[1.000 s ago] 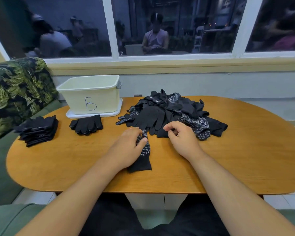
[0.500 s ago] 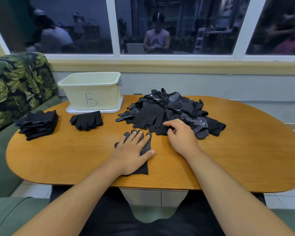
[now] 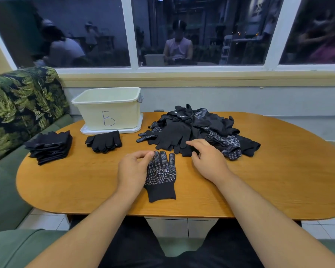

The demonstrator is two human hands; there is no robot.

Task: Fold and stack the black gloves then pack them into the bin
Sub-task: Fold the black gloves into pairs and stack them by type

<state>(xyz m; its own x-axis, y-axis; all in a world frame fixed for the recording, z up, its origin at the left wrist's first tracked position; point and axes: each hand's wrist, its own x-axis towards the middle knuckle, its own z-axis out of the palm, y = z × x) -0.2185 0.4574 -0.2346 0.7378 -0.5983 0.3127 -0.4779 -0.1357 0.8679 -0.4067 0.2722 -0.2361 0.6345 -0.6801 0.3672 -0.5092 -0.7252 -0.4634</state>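
One glove (image 3: 161, 175) flat beside left hand (image 3: 132, 169), fingers curled, grip unclear | right hand (image 3: 209, 161) fingers apart at pile (image 3: 197, 130)

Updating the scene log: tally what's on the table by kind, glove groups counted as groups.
Single flat glove: 1
Folded glove stacks: 2
Loose glove pile: 1
Bin: 1
Tray under the bin: 1
Total: 6
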